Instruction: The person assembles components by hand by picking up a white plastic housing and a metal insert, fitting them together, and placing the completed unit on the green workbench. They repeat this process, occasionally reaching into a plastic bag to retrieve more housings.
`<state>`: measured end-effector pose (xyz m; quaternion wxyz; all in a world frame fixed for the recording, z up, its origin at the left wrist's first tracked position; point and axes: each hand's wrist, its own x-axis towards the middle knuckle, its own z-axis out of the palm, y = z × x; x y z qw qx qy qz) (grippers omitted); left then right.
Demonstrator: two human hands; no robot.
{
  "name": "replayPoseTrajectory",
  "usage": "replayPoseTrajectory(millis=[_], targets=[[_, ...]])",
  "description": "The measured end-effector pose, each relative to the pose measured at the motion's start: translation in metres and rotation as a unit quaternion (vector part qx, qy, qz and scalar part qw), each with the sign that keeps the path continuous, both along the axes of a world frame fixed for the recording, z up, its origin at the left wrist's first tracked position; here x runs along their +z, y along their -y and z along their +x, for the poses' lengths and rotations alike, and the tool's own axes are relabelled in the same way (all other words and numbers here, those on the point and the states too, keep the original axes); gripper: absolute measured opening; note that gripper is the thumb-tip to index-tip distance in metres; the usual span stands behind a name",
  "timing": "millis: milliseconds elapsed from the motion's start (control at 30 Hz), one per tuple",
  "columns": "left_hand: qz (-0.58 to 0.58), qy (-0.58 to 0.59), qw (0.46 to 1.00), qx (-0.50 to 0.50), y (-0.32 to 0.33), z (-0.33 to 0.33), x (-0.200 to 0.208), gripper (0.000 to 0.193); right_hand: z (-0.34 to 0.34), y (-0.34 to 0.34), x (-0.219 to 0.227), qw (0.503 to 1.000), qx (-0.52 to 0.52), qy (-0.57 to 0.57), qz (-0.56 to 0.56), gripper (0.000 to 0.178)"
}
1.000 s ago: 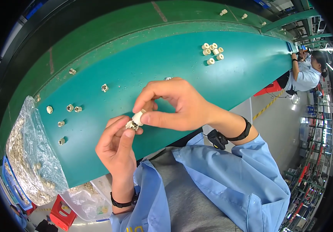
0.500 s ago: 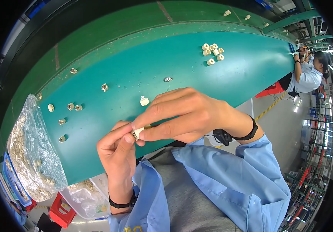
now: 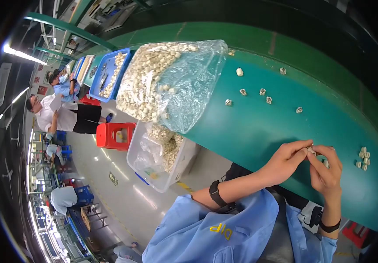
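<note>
Near the table's front edge, my left hand (image 3: 285, 163) and my right hand (image 3: 327, 170) meet fingertip to fingertip. Both are closed on a small cream plastic fitting (image 3: 311, 151), largely covered by the fingers. Just below it, another cream piece (image 3: 326, 163) shows partly behind the right hand's fingers. To the right of my hands stands a cluster of cream ring-shaped fittings (image 3: 364, 154). Beyond my left hand, several small fittings with metallic-looking ends lie scattered, among them one fitting (image 3: 299, 110) and a paler cream one (image 3: 240, 72).
On the green table (image 3: 241, 127), a clear plastic bag (image 3: 193, 94) full of cream fittings lies at left, beside a blue tray (image 3: 93, 93) of parts. Below are a translucent bin (image 3: 171, 179) and a red stool (image 3: 105, 136). Other people are further left.
The view has swung to the left, bringing the bag, bin and other people further into sight. My hands stay together on the cream fitting.
</note>
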<state>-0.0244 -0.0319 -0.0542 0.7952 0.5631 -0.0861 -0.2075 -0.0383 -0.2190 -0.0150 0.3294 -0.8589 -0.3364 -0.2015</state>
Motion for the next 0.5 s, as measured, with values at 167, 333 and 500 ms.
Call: replayPoseTrajectory(millis=[167, 333, 500], targets=[[-0.081, 0.001, 0.994, -0.076, 0.005, -0.007, 0.011, 0.043, 0.0, 0.003, -0.002, 0.998, -0.02, 0.023, 0.048, 0.035], [-0.002, 0.077, 0.99, -0.12, 0.001, 0.0, 0.025, 0.043, -0.001, 0.011, -0.006, 0.983, -0.032, 0.035, 0.176, 0.024], [0.167, 0.274, 0.947, -0.009, 0.016, -0.008, 0.058, 0.035, -0.011, 0.025, -0.006, 0.942, 0.013, 0.012, 0.334, 0.016]])
